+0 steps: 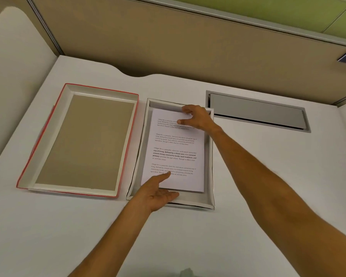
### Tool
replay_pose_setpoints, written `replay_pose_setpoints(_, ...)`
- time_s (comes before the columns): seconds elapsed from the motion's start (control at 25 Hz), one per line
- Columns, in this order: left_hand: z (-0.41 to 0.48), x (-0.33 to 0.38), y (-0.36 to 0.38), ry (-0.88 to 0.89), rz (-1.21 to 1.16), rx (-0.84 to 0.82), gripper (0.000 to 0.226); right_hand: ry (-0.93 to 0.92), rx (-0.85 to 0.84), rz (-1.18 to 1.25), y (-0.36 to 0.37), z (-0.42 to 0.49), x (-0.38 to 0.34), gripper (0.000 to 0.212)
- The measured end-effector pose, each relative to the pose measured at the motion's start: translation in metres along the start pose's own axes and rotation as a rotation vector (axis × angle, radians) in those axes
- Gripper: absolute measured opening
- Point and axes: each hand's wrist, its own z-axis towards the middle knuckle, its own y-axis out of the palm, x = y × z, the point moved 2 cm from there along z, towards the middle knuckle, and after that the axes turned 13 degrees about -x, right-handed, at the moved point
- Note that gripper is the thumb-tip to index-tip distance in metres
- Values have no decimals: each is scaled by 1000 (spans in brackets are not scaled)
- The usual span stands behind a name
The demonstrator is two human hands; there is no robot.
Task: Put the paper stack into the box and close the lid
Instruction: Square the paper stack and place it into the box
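Note:
A white paper stack [175, 144] with printed text lies inside the shallow white box [209, 160] at the middle of the desk. My right hand [196, 117] grips the stack's far edge, thumb on top and fingers over the edge. My left hand [159, 191] holds the near left corner, thumb lying on the page and fingers under the near edge. The red-rimmed lid [48, 124] lies upside down on the desk just left of the box, its brown inside facing up.
A grey metal cable hatch [258, 110] is set into the white desk [268, 176] right of the box. A tan partition wall [168, 47] runs along the desk's far edge. A second desk surface [12, 56] adjoins at the left.

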Motion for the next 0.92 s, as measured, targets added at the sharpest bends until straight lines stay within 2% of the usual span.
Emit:
replay_pose_setpoints(0.24, 12, -1, -7, -19, -67, 11, 32, -1, -105, -135, -1, 18, -2, 63)
replay_pose_setpoints(0.36, 14, -1, -8, -11, -75, 7, 38, 0, -143, -120, -2, 22, -3, 64)
replay_pose_setpoints(0.48, 15, 1, -9, -7, -54, 4, 38, 7, -129, -110, 0, 24, -2, 67)
replay_pose_setpoints(0.64, 17, 2, -9, 2, -48, -8, 26, 17, -82, -93, 3, 24, -1, 70)
replay_pose_setpoints(0.92, 17, 1, -10, 4, -71, -34, 28, 22, -87, -105, 2, 25, -2, 72)
